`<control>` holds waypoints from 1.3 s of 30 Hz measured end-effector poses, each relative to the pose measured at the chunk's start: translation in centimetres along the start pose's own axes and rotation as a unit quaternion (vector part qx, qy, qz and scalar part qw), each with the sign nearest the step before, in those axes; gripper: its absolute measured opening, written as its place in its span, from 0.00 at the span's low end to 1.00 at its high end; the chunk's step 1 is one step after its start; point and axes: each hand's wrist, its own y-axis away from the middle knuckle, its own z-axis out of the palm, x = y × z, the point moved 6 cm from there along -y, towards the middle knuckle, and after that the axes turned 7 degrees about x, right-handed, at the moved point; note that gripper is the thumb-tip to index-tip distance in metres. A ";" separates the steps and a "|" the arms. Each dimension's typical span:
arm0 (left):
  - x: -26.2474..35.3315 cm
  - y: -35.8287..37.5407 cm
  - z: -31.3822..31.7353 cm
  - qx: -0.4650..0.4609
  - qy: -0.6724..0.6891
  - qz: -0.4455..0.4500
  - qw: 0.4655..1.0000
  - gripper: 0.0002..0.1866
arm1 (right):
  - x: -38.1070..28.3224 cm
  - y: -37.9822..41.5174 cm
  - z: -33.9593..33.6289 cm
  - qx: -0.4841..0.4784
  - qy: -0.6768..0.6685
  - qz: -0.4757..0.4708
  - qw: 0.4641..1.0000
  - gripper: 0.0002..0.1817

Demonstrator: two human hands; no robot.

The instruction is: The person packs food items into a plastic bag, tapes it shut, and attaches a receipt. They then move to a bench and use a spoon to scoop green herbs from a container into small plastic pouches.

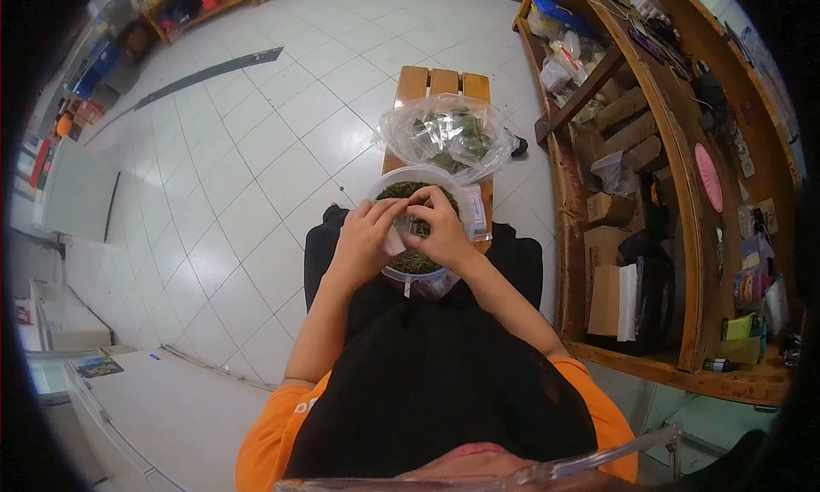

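Both my hands are over a round plastic tub (pixel 376 181) that holds chopped dark-green herbs (pixel 416 262). In my left hand (pixel 366 237) is a small white piece (pixel 394 241), perhaps paper or plastic, lying against the palm side. My right hand (pixel 439 230) has thumb and forefinger curled together close to the left fingertips. What lies between those fingertips is too small to tell. Just beyond the tub, a clear plastic bag (pixel 401 126) with green leaves (pixel 453 137) rests on a slatted wooden bench (pixel 412 84).
A flat packet (pixel 477 212) lies by the tub's right side. To the right stands a wooden shelf unit (pixel 559 210) with boxes, bags and a pink oval object (pixel 708 178). A white cabinet-like surface (pixel 184 415) is at lower left. White floor tiles (pixel 222 150) extend ahead.
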 end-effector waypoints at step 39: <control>-3.7 0.3 5.5 0.065 0.154 -0.150 0.975 0.34 | -0.9 -2.0 -7.4 0.191 -0.024 0.007 0.981 0.09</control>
